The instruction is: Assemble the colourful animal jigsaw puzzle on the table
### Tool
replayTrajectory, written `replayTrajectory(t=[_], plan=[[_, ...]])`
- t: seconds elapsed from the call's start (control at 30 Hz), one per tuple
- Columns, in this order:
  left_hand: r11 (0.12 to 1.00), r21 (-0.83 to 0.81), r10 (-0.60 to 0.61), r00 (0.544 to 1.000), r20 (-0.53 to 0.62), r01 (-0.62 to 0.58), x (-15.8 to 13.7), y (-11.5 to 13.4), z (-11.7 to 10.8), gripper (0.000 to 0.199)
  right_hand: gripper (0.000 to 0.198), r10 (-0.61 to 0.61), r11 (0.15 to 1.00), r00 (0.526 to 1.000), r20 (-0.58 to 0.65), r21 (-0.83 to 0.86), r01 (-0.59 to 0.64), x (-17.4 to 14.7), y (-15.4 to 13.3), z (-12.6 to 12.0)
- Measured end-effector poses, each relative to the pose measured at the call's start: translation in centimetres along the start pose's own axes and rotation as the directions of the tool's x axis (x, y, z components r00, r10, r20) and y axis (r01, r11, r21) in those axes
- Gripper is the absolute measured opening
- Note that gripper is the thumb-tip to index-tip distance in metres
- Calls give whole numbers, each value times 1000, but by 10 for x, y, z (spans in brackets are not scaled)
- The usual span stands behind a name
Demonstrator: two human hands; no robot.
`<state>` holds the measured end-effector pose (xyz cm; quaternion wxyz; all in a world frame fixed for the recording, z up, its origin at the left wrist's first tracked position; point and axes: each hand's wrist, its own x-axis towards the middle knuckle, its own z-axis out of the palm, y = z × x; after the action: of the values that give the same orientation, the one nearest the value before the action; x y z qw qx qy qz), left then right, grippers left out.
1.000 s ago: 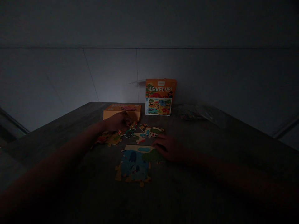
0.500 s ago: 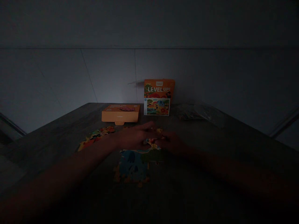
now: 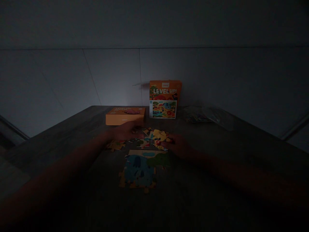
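Light very low; forearms fade into shadow toward the bottom of the view and their near ends are cut off by the frame. Left hand (image 3: 127, 130) blurred, its fingertips lost among dark puzzle pieces; cannot tell how far its fingers are open or whether they hold a piece. Right hand (image 3: 178, 145): fingers bent, tips at the edge of the yellow pieces (image 3: 160, 135); grip, if any, cannot be made out.

Pose: both forearms reach forward and inward, backs of the hands up, the hands apart with loose pieces (image 3: 145, 141) between their fingertips. The left hand lies low over the pile, just in front of the flat orange box (image 3: 124, 120), covering part of its lower front edge.

Joined puzzle section (image 3: 138, 167): nearer the wearer than both sets of fingers, flat, blue elephant shapes and a green patch, knobbed outer edges. More orange-yellow pieces (image 3: 116, 145) lie just below the left hand, partly under the forearm's shadow.

Materials: pieces flat, printed, card-like. Beyond the fingers, an upright orange box (image 3: 165, 100) reads "LEVEL UP!"; clear crinkled plastic (image 3: 217, 119) sits farther off past the right fingers, contents indistinct. Table (image 3: 198, 199) dark grey, mottled.
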<state>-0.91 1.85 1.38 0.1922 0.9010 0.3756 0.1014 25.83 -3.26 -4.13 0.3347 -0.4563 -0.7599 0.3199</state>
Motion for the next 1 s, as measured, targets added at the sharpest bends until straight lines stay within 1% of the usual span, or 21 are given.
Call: replayTrajectory(t=[0.03,0.07,0.1,0.13,0.17,0.2,0.27,0.3,0.37,0.43,0.5,0.57,0.7,0.77,0.83,0.93,1.0], plan=[[998,-53,27,1000,-17,-27,3,11,6,44,26,-11,1000,1000,12,-3,11,0,0,0],[987,-149,53,997,-49,-60,6,22,12,39,25,-18,1000,1000,21,0,18,-1,0,0],[973,-222,57,997,-57,-68,9,33,20,37,26,-22,1000,1000,22,11,22,-1,0,1],[950,-308,31,998,-50,-45,11,43,28,38,27,-22,999,1000,13,33,22,-2,1,1],[911,-412,-17,999,-51,-6,12,52,36,39,29,-18,998,1000,-3,67,18,-2,1,2],[856,-517,-54,996,-73,8,11,59,44,37,33,-8,994,1000,-20,109,10,-3,0,3],[746,-666,-135,974,-180,-19,4,67,57,35,39,16,981,1000,-26,192,-11,-4,-1,4],[695,-718,-174,962,-212,-33,-1,68,63,35,38,27,977,999,-16,211,-23,-5,-1,4],[617,-786,-252,938,-239,-34,-14,66,71,35,32,27,983,1000,0,180,-27,-5,-3,5],[566,-825,-344,907,-242,-6,-26,60,76,35,31,-2,996,1000,-26,94,4,-5,-3,6],[521,-854,-433,860,-268,-4,-32,54,79,37,31,-33,998,997,-77,42,36,-4,-2,6],[457,-889,-489,829,-272,-22,-33,50,81,40,29,-48,995,994,-93,79,55,-3,-1,6],[319,-947,-530,820,-218,-46,-30,50,79,41,28,-43,968,995,-86,244,63,-3,-2,3],[294,-955,-546,812,-208,-46,-29,52,78,36,29,-23,962,994,-107,268,51,-4,-3,1],[295,-954,-539,816,-207,-47,-30,53,77,32,29,-27,964,994,-107,262,54,-4,-3,0],[333,-942,-484,848,-217,-51,-32,53,78,33,29,-96,967,995,-27,234,99,-5,-3,0],[388,-921,-436,872,-220,-38,-33,51,79,36,28,-124,977,991,51,179,113,-7,-4,0]])
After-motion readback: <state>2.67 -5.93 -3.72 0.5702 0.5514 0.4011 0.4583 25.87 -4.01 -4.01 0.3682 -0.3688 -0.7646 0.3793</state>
